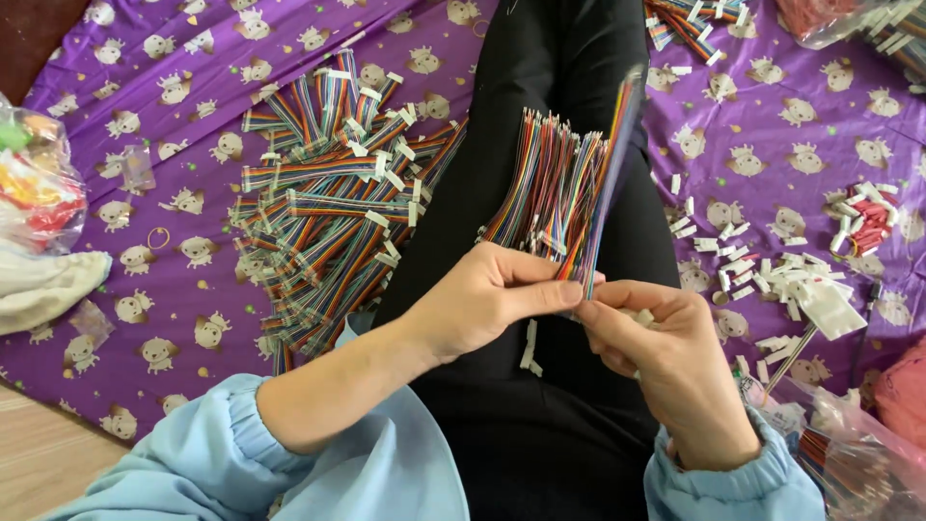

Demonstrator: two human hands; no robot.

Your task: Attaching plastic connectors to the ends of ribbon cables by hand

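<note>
My left hand (482,299) grips a thick fan of rainbow ribbon cables (555,188) by their lower ends, held upright over my lap in black trousers. My right hand (666,352) pinches one more ribbon cable (610,164) against the right side of that bundle, thumb and fingers closed at its base. Both sleeves are light blue. A small white connector (530,347) hangs below my left hand.
A large heap of rainbow ribbon cables (333,193) lies on the purple patterned cloth (183,280) to the left. White connectors (772,280) lie scattered at right, with a red-wired cluster (863,224). Plastic bags sit at the left edge (34,183) and lower right (849,453).
</note>
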